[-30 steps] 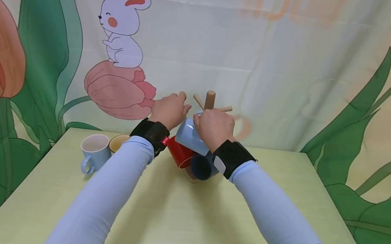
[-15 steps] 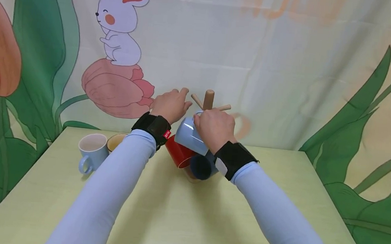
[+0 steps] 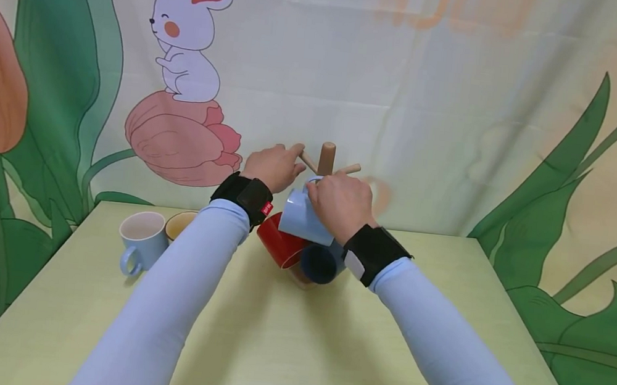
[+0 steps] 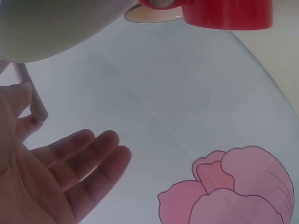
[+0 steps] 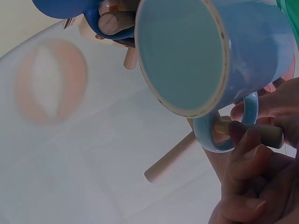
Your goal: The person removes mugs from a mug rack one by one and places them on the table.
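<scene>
While the right hand (image 3: pixel 339 203) curls its fingers (image 5: pixel 245 154) around the handle of the pale blue ceramic mug (image 3: pixel 306 218), that mug hangs tilted at the centre of the frame with its handle looped over a peg of the wooden mug tree (image 3: pixel 327 158). The left hand (image 3: pixel 274 167) sits just left of the tree, fingers spread and relaxed, its fingertips near another peg and holding nothing. Below the pale mug hang a red mug (image 3: pixel 280 241) and a dark blue mug (image 3: pixel 319 263). At centre left of the yellow-green desk (image 3: pixel 294 340) stand a light blue mug (image 3: pixel 139 239) and a tan mug (image 3: pixel 179 225).
</scene>
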The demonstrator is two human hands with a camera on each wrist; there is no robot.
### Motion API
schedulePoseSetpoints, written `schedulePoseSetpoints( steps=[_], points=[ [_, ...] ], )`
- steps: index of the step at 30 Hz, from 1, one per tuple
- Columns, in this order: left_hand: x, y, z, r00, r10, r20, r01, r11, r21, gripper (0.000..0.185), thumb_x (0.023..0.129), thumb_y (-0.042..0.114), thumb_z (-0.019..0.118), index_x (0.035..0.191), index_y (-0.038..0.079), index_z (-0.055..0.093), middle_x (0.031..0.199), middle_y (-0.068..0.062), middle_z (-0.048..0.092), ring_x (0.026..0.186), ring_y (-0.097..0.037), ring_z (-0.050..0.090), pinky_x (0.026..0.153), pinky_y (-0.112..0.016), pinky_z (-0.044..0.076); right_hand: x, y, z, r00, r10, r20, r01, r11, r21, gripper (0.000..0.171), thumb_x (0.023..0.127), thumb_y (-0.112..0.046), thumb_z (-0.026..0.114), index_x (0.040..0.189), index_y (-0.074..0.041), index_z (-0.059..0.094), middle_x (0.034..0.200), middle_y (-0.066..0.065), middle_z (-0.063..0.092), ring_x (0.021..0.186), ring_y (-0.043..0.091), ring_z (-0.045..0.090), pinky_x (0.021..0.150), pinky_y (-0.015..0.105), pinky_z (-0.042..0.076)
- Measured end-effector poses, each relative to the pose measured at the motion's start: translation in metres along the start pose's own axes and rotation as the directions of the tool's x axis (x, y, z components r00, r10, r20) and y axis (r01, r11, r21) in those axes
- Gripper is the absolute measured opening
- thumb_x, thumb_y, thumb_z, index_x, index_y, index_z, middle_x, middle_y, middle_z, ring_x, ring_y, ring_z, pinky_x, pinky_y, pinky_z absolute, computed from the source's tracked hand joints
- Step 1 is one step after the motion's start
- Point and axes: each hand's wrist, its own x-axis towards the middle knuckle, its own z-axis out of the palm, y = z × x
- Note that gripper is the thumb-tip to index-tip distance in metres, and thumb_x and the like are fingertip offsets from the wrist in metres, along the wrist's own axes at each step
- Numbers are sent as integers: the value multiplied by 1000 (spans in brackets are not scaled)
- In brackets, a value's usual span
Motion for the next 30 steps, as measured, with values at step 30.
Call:
schedulePoseSetpoints(
  steps=[30],
  points=[
    [-4,5,0,998,-2,-69,6,998,58,33,103,33,54,123,7,56,85,-11,67,78,-27,68,71,-37,58,6,31,4,990,76,118,-89,990,109,36,104,-30,45,89,-13,73,78,9,61,66,25,60,50,42,50]
  ],
)
